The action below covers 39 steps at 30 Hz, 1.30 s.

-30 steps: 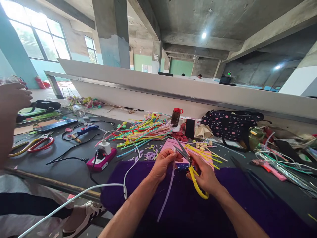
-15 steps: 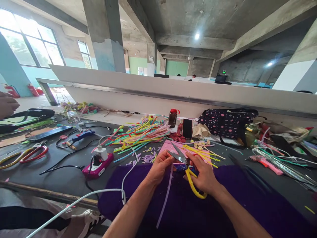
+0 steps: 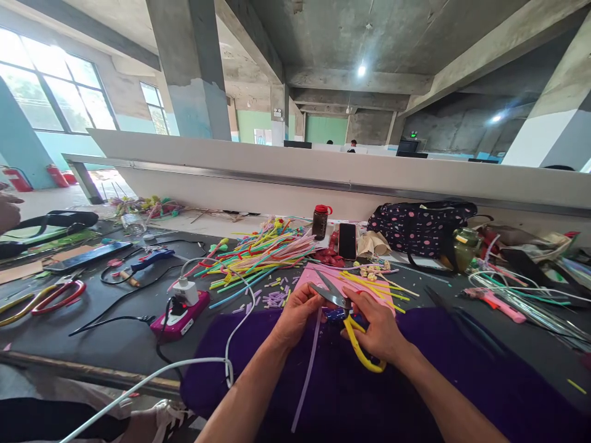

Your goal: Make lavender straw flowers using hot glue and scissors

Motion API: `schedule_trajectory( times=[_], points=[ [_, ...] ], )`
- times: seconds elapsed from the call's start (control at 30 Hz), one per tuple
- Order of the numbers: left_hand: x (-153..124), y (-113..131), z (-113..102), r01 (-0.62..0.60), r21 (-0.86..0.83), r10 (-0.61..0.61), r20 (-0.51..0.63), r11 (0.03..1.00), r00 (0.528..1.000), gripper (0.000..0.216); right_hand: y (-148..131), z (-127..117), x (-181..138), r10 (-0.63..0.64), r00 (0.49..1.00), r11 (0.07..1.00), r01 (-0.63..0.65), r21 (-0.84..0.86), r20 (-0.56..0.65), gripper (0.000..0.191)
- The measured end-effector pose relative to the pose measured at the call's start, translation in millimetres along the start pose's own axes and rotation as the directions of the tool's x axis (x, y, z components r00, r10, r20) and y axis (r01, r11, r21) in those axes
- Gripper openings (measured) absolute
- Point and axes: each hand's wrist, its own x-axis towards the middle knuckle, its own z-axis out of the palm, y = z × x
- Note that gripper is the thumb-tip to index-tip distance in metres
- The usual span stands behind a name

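Left hand (image 3: 295,311): fingers pinched on the upper end of one pale purple strip (image 3: 309,372), its length hanging free below them over a dark purple cloth (image 3: 360,400). Right hand (image 3: 378,323): fingers wrapped on yellow-handled scissors (image 3: 353,335), blades parted and reaching to the left fingertips; whether the strip lies between the edges cannot be told. Step in hand, as judged: snipping at the strip's upper end. Next move, as judged: calls for a steady pinch, left fingertips clear of the edges, and a squeeze of the handles. Surface: dark table (image 3: 111,341), cluttered. Just beyond the fingers: pink sheet (image 3: 307,275), bearing yellow strips (image 3: 383,286). Left of the left fingers and farther off: short pieces (image 3: 277,298), mostly purple; behind these, a heap of long coloured strips (image 3: 272,249). Well left: magenta power block (image 3: 178,323), white plug fitted. Well beyond the fingers: dark bottle (image 3: 319,224), red lid, upright; phone (image 3: 347,241), propped; dotted black bag (image 3: 422,227). Room: pale partition (image 3: 258,160) behind the table; concrete pillar (image 3: 191,92), partly painted blue; windows (image 3: 50,86), far left; lit ceiling lamp (image 3: 361,70). Left margin: another person's hand (image 3: 7,209), partly in view.
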Motion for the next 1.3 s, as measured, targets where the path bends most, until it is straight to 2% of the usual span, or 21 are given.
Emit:
schedule_trajectory(
  times=[0.47, 0.63, 1.3],
  points=[
    [-1.1, -0.2, 2.2, -0.045, 0.013, 0.045, 0.011, 0.999, 0.999, 0.02, -0.2, 2.7, -1.2, -0.018, 1.0, 0.999, 0.018, 0.04, -0.001, 0.069],
    [-2.0, 0.6, 2.3, -0.032, 0.01, 0.032, -0.012, 0.999, 0.999, 0.021, 1.2, 3.6, -1.4, -0.025, 1.0, 0.999, 0.025, 0.047, -0.001, 0.068],
    [-1.6, 5.0, 2.0, -0.042, 0.044, 0.042, 0.013, 0.998, 0.999, 0.02, 3.8, 6.3, -2.0, -0.035, 0.999, 0.998, 0.034, 0.053, 0.019, 0.067]
  ],
)
